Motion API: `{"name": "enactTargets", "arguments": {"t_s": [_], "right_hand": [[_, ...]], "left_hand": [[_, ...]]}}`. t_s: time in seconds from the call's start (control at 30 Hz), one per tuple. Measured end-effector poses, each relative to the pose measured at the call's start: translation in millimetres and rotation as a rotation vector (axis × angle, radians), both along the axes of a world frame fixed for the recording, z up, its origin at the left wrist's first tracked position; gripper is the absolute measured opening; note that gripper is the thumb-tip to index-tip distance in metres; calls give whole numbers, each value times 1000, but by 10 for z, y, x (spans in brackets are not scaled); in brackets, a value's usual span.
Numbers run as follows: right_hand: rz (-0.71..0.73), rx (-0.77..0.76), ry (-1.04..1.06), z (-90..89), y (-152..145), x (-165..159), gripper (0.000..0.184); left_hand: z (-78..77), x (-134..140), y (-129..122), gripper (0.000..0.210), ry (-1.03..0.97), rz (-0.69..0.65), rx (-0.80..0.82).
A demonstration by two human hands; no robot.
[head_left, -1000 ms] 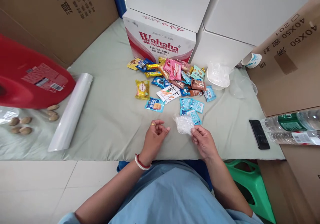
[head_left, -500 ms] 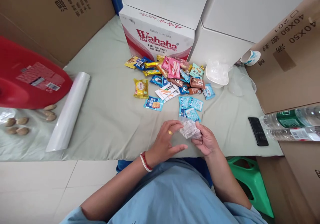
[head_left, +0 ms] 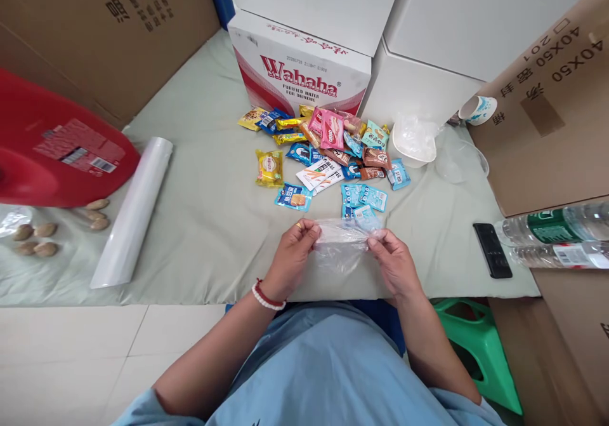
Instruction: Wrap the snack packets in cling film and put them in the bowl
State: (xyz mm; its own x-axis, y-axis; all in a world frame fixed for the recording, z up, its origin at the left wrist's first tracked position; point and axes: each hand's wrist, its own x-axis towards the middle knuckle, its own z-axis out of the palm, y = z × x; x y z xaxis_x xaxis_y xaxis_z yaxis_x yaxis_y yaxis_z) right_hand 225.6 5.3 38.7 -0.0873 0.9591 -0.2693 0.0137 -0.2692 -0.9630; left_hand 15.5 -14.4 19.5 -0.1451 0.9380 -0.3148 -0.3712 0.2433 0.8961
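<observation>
A clear plastic bag (head_left: 341, 248) is stretched between my hands above the table's front edge. My left hand (head_left: 295, 248) pinches its left side between thumb and fingers. On the other side, my right hand (head_left: 392, 258) grips the bag's right end. Just beyond it lie several light blue snack packets (head_left: 364, 197), partly covered by the see-through plastic. Farther back is a pile of wrapped snacks, with a pink packet (head_left: 332, 129) on top, a yellow packet (head_left: 269, 168) at its left and a white packet (head_left: 318, 173) in front.
A white plastic roll (head_left: 136, 213), a red jug (head_left: 61, 146) and several brown nut-like pieces (head_left: 45, 230) are on the left. Behind the snacks stands a Wahaba-style water carton (head_left: 304, 73). A white bowl (head_left: 413, 153), phone (head_left: 493, 251) and bottles (head_left: 552, 226) are at right.
The crumpled plastic in my right hand is now spread out into a bag. My left hand has moved from open beside it to pinching its left side.
</observation>
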Motion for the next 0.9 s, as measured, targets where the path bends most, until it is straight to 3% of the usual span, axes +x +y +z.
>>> {"name": "enactTargets", "arguments": {"t_s": [0.13,0.2,0.27,0.33,0.43,0.53,0.6,0.67,0.77,0.9], "right_hand": [[67,-177,102,61,15,53,48],[23,-146,63,32,2,50,48],[-52,12,-82,-17,-24,32,41],[-91,273,-313,-55,-65,-13,30],[37,609,-603,-61,-147,-140,17],[196,719,-703,-25,-223,-260,21],[268,667,-646,5,-251,-279,23],[293,511,-482,27,-253,-250,27],[210,302,-309,27,-207,-192,33],[165,290,-332,2,-94,-178,24]], "left_hand": [[-67,-206,89,49,-64,-110,-67],[-89,-260,79,47,55,-20,-53],[-73,-254,24,44,194,90,-26],[-15,-175,-59,44,213,45,-13],[86,43,-168,50,30,-192,-18],[89,226,-194,47,-44,-161,8],[40,259,-182,42,-12,-77,18],[-1,235,-179,39,11,-56,16],[17,183,-204,44,-23,-142,28],[109,156,-235,50,-24,-267,42]]}}
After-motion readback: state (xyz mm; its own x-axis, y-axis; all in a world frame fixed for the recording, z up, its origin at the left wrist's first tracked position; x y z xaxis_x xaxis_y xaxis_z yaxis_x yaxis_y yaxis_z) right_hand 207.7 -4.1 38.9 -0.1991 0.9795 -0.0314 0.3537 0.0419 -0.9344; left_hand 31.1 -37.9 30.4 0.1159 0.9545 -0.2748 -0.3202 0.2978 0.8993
